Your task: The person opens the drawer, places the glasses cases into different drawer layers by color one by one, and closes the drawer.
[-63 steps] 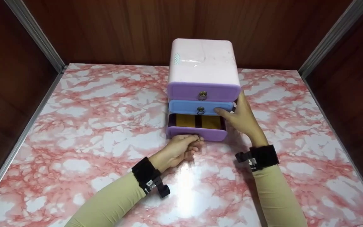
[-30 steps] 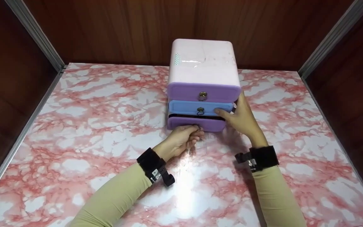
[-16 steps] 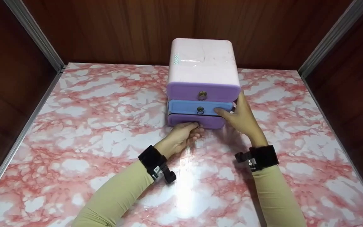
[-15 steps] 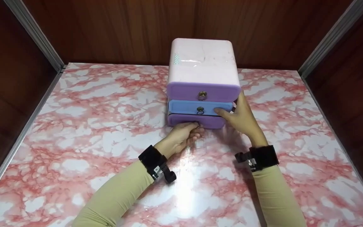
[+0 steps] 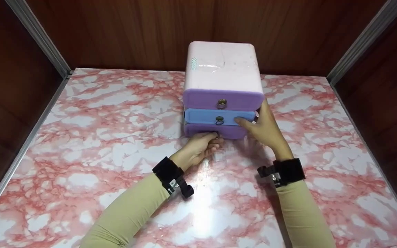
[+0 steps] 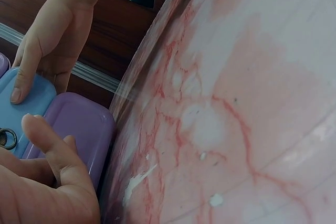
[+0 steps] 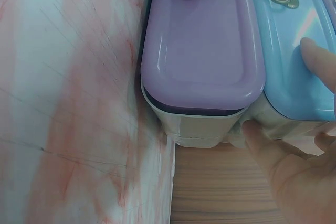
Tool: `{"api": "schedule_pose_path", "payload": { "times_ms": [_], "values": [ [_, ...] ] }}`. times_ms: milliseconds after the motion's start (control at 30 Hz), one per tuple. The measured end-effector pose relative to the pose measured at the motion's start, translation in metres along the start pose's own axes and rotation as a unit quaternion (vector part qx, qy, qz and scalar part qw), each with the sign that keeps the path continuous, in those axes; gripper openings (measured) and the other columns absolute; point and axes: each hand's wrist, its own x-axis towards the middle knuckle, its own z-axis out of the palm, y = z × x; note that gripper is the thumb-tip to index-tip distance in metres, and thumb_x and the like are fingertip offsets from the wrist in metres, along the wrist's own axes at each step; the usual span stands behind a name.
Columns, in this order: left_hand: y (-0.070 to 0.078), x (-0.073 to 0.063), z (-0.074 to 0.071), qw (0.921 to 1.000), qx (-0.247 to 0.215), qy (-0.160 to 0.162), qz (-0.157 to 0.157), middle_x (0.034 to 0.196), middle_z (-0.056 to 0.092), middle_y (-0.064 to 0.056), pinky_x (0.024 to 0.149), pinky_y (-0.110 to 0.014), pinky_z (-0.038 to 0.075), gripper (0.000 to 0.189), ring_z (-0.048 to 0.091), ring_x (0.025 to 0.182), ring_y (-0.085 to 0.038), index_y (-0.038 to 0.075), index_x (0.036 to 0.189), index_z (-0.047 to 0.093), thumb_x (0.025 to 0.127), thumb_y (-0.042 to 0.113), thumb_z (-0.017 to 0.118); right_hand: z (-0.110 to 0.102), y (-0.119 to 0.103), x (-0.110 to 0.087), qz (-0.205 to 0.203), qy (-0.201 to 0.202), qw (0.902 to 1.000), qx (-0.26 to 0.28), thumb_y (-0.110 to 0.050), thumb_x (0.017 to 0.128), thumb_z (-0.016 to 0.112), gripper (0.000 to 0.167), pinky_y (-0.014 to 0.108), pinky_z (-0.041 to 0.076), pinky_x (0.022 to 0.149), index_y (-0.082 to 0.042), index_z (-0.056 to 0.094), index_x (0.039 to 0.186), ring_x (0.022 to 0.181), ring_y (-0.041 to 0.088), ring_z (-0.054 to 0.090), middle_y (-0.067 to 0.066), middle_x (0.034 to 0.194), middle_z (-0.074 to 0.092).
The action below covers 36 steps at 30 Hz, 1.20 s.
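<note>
A small pink drawer cabinet stands on the table. Its top drawer is purple, the middle drawer light blue and the bottom drawer purple, each with a ring pull. My left hand pinches the bottom drawer's ring between thumb and fingers, which largely hide it. That drawer is nearly flush; in the right wrist view a thin dark gap shows behind its front. My right hand grips the cabinet's right side, thumb on the blue front, fingers along the side wall.
The table has a red and white marbled top. Brown wood-grain panels close it in at the back and both sides, with metal strips along the corners. Black camera straps sit on both wrists.
The bottom drawer was pulled out, with its yellow and dark inside showing. My left hand has moved it back into the cabinet by its ring. The right hand has kept its place.
</note>
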Motion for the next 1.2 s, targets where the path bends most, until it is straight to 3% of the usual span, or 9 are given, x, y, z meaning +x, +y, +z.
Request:
{"api": "schedule_pose_path", "payload": {
  "times_ms": [367,867,1067,1200],
  "values": [
    [0.001,0.003,0.001,0.9999,-0.010,0.006,-0.001,0.084,0.074,-0.006,0.054,-0.013,0.054,0.028,0.065,0.060,-0.005,-0.012,0.125,0.064,0.113,0.010,0.051,-0.001,0.000,0.000,-0.001,0.002,1.0000,-0.004,-0.009,0.094,0.082,0.078,0.058,0.047,0.114,-0.010,0.034,0.155,0.140,0.030,0.050,0.010,0.148,0.049],
    [0.000,0.003,0.000,0.9999,0.008,-0.007,-0.004,0.082,0.073,-0.005,0.053,-0.013,0.053,0.035,0.063,0.058,-0.004,-0.013,0.135,0.057,0.114,0.014,0.049,0.000,-0.001,0.000,-0.004,-0.001,1.0000,-0.001,-0.006,0.093,0.082,0.078,0.056,0.050,0.111,-0.010,0.034,0.155,0.139,0.029,0.051,0.009,0.147,0.049],
    [0.003,-0.007,-0.004,0.9975,0.065,-0.027,-0.012,0.089,0.073,-0.007,0.055,-0.015,0.056,0.040,0.065,0.059,-0.006,-0.010,0.142,0.053,0.114,0.020,0.050,0.000,-0.003,-0.001,0.000,-0.002,1.0000,-0.006,-0.007,0.093,0.082,0.079,0.057,0.050,0.112,-0.010,0.034,0.156,0.139,0.031,0.051,0.010,0.148,0.050],
    [0.007,-0.019,-0.008,0.9935,0.113,-0.012,0.007,0.103,0.072,-0.014,0.056,-0.016,0.057,0.040,0.065,0.063,-0.007,-0.006,0.143,0.052,0.112,0.017,0.055,-0.002,-0.010,-0.001,-0.002,-0.009,0.9998,-0.018,-0.006,0.092,0.083,0.079,0.055,0.052,0.111,-0.010,0.036,0.154,0.138,0.030,0.052,0.010,0.147,0.049]
  ]
}}
